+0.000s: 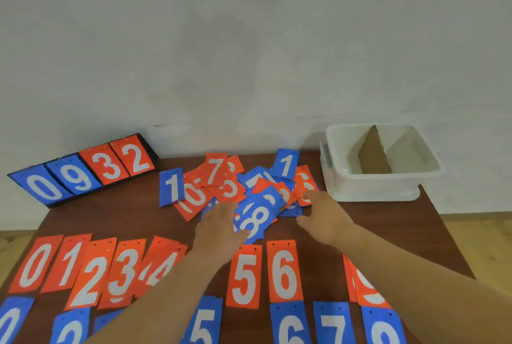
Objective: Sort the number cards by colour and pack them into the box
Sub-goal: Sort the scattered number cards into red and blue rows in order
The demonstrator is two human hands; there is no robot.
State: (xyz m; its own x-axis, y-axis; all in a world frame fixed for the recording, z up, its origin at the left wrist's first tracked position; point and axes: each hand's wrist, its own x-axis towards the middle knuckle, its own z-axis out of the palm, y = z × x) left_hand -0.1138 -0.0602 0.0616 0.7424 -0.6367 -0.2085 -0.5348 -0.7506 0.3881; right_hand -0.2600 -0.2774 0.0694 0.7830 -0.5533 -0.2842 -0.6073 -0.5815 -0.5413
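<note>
Nearest, a row of blue cards: the blue 5 (203, 327), blue 6 (288, 327) and blue 7 (336, 327) lie flat with their long sides running away from the person, digits upright and punch holes at the far edge. Behind them is the red row, set the same way. The low numbers overlap at the left, while the red 5 (245, 277) and red 6 (284, 271) lie side by side, with bare wood to their right.

Both arms reach over the rows. The left hand (219, 228) lies flat, fingers together, on the loose pile (235, 185), its thumb on the blue 8 (256, 219), which slants with its top to the right. The right hand (322, 216) stretches forward, thumb out, fingertips on a red card at the pile's right edge.

The pile's cards point every way. Open table (116, 216) lies to its left and in front of the box (374, 187), which sits at the far right corner. Its cardboard divider (372, 153) runs near to far. At far left, the scoreboard stand (83, 171) leans back, showing 0 9 3 2.
</note>
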